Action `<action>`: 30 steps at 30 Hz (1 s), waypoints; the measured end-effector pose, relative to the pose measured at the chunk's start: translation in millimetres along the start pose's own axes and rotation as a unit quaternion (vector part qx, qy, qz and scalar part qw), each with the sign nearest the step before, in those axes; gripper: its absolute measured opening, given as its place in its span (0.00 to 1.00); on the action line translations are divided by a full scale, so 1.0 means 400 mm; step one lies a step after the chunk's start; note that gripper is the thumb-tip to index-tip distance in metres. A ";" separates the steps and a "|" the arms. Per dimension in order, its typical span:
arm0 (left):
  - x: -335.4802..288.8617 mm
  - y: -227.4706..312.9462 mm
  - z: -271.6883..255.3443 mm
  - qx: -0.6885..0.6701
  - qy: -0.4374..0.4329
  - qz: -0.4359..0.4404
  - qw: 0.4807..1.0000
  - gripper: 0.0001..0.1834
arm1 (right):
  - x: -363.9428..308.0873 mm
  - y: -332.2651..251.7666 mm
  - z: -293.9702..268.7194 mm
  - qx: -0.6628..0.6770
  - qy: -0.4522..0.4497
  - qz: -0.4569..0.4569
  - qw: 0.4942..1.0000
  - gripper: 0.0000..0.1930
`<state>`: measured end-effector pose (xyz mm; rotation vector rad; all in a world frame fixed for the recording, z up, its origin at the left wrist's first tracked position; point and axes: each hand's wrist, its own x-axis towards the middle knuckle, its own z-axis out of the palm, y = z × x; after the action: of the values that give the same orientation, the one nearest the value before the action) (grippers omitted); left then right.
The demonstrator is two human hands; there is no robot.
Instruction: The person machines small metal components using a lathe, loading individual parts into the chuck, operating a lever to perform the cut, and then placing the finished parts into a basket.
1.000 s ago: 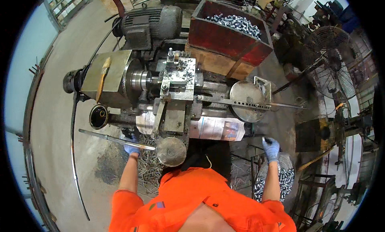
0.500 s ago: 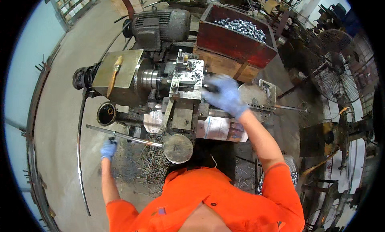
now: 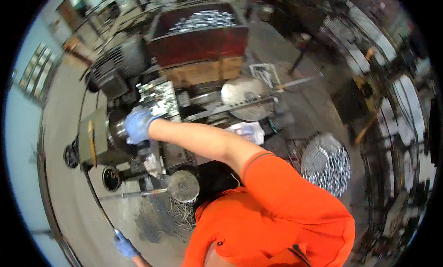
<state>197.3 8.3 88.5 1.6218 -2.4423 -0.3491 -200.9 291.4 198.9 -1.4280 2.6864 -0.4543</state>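
The right hand (image 3: 137, 124), in a blue glove, has swung over to the left side of the lathe (image 3: 152, 128) and now rests on its round chuck (image 3: 119, 128), fingers curled on it. Half a second ago it was nearer the middle, by the tool block (image 3: 161, 98). The left hand (image 3: 123, 245) has dropped low, near the floor, by a long thin rod (image 3: 94, 200); whether it holds it, I cannot tell. So work has moved to the chuck.
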 end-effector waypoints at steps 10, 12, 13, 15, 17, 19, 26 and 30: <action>0.113 -0.057 0.080 -0.039 0.055 0.101 0.993 0.21 | 0.021 0.016 0.023 -0.020 -0.008 0.044 0.999 0.20; 0.139 -0.050 0.069 -0.069 0.003 0.059 0.996 0.20 | 0.033 0.011 0.031 -0.027 0.005 0.038 0.999 0.19; 0.154 -0.046 0.057 -0.060 -0.021 0.062 0.996 0.20 | 0.034 0.007 0.024 -0.029 0.004 0.033 0.999 0.19; 0.149 -0.011 0.035 -0.044 -0.077 0.064 0.994 0.20 | 0.024 0.003 0.016 -0.034 -0.006 0.025 0.999 0.18; 0.098 0.050 0.002 0.141 0.053 0.220 0.964 0.21 | 0.033 0.020 0.027 -0.016 0.008 0.049 0.999 0.19; 0.022 0.132 -0.063 0.237 0.112 0.312 0.913 0.23 | 0.037 0.031 0.032 -0.014 0.023 0.055 0.998 0.19; -0.179 0.513 -0.175 -0.331 -0.109 0.332 0.877 0.27 | -0.256 -0.045 -0.080 -0.040 0.192 -0.059 0.979 0.23; -0.299 0.712 -0.073 -0.371 -0.276 0.412 0.785 0.27 | -0.413 -0.087 0.055 0.017 0.298 -0.087 0.951 0.22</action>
<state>1.4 222.6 197.9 0.0677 -2.5267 -1.5088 -75.2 403.4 174.8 -1.7553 2.9595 -1.1008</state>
